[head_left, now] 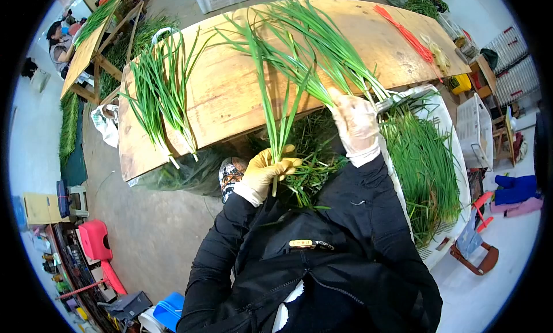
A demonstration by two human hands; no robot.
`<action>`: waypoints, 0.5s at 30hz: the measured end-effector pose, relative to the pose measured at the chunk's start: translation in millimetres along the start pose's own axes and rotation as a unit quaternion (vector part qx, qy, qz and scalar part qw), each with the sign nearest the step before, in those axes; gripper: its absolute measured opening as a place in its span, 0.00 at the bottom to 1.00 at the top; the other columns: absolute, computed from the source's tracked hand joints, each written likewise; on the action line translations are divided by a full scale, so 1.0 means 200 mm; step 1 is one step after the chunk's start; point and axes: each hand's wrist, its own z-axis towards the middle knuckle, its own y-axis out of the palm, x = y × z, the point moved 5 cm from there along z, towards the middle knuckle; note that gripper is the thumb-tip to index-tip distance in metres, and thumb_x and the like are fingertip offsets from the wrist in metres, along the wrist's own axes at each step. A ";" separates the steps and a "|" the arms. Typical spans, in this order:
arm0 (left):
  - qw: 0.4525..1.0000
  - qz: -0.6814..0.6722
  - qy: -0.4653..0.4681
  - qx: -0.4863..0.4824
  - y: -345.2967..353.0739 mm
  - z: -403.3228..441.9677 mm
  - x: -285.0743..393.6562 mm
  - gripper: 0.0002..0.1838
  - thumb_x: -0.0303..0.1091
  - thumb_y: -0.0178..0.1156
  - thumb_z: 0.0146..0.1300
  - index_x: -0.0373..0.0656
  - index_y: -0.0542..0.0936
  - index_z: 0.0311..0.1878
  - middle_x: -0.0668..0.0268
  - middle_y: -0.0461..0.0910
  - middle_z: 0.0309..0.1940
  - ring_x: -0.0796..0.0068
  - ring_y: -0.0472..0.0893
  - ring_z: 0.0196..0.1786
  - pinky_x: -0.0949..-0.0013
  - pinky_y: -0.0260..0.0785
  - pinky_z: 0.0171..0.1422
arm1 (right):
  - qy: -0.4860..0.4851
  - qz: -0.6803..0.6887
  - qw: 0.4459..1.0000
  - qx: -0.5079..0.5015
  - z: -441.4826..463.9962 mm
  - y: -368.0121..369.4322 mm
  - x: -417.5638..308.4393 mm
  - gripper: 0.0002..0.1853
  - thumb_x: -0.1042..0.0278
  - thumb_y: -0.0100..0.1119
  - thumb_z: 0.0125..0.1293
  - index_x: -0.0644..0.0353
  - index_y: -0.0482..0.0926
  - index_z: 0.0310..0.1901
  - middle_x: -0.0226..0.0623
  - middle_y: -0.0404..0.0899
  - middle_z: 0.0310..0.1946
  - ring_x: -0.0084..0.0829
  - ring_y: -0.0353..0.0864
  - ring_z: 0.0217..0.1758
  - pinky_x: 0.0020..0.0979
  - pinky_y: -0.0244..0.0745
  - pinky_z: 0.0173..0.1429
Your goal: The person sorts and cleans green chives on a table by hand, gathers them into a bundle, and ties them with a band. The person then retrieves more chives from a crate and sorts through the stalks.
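Note:
My left hand [268, 170], in a yellowish glove, is closed around a few garlic chives [279, 125]. Their leaves point up over the table edge, and the pale stem ends stick out below the fingers. At the table's near edge my right hand [356, 123], in a pale thin glove, has its fingers closed at the stem ends of another bunch of chives [294, 65]. Part of that grip is hidden. Beyond it, a larger bunch of chives [331, 42] lies on the wooden table [222, 102]. Two small bunches [158, 91] lie side by side at the left.
A white crate [455, 154] full of chives stands right of my body. Loose leaves [314, 169] hang below the table edge. Red ties [406, 33] and a glove [436, 53] lie at the table's right end. A person [60, 48] sits at another table, far left.

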 end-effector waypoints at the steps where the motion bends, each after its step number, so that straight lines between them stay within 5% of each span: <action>1: 1.000 0.008 -0.011 0.005 0.01 -0.01 -0.02 0.24 0.23 0.57 0.53 0.32 0.63 0.54 0.51 0.77 0.39 0.74 0.78 0.33 0.82 0.70 0.36 | -0.026 0.056 0.998 -0.018 0.01 0.01 -0.04 0.18 0.63 0.51 0.60 0.51 0.71 0.53 0.37 0.77 0.35 0.28 0.73 0.35 0.28 0.69 0.43; 3: 0.999 0.034 -0.021 0.016 -0.03 -0.04 0.02 0.24 0.24 0.58 0.53 0.31 0.64 0.54 0.51 0.77 0.39 0.76 0.76 0.32 0.83 0.68 0.35 | 0.012 0.170 0.979 -0.111 0.09 0.11 -0.15 0.21 0.59 0.54 0.58 0.49 0.70 0.54 0.32 0.71 0.25 0.29 0.69 0.31 0.29 0.66 0.41; 6: 1.000 0.011 -0.014 0.021 0.00 -0.02 -0.02 0.23 0.23 0.57 0.53 0.31 0.65 0.53 0.53 0.78 0.37 0.77 0.76 0.30 0.84 0.67 0.31 | -0.033 0.141 0.951 -0.273 0.14 0.21 -0.23 0.25 0.54 0.56 0.54 0.50 0.68 0.54 0.36 0.66 0.25 0.33 0.68 0.33 0.31 0.65 0.40; 7: 1.000 0.020 -0.003 0.022 0.02 -0.01 -0.01 0.23 0.22 0.57 0.53 0.31 0.65 0.53 0.53 0.78 0.36 0.77 0.76 0.29 0.84 0.67 0.30 | -0.092 0.112 0.965 -0.218 0.13 0.28 -0.24 0.18 0.56 0.55 0.54 0.53 0.73 0.46 0.36 0.66 0.26 0.35 0.69 0.35 0.33 0.66 0.39; 9: 0.999 0.032 0.007 0.031 0.01 -0.03 -0.02 0.23 0.22 0.57 0.52 0.31 0.65 0.53 0.54 0.78 0.35 0.77 0.76 0.28 0.84 0.67 0.29 | -0.043 0.085 0.946 -0.311 0.10 0.49 -0.18 0.11 0.60 0.54 0.54 0.54 0.74 0.36 0.37 0.67 0.27 0.37 0.70 0.34 0.34 0.68 0.38; 11: 0.999 0.018 0.001 0.035 -0.01 -0.02 -0.04 0.23 0.22 0.57 0.52 0.31 0.66 0.53 0.55 0.79 0.34 0.77 0.77 0.29 0.84 0.68 0.30 | -0.161 -0.015 0.974 -0.160 0.23 0.41 -0.17 0.08 0.63 0.51 0.58 0.57 0.73 0.29 0.35 0.71 0.27 0.34 0.72 0.34 0.32 0.69 0.39; 13: 0.999 0.009 -0.005 0.049 -0.02 -0.03 -0.04 0.22 0.21 0.57 0.52 0.31 0.66 0.52 0.54 0.79 0.35 0.76 0.78 0.31 0.84 0.69 0.32 | 0.046 0.159 0.986 -0.008 0.33 0.20 -0.05 0.09 0.65 0.50 0.59 0.58 0.74 0.25 0.36 0.73 0.24 0.30 0.72 0.29 0.31 0.69 0.35; 15: 0.999 0.009 -0.009 0.048 -0.06 -0.03 -0.06 0.23 0.22 0.57 0.53 0.33 0.65 0.53 0.55 0.78 0.36 0.76 0.79 0.32 0.84 0.69 0.31 | -0.009 0.298 0.953 0.059 0.37 -0.01 0.00 0.10 0.63 0.50 0.61 0.61 0.74 0.29 0.35 0.75 0.28 0.26 0.70 0.27 0.27 0.68 0.34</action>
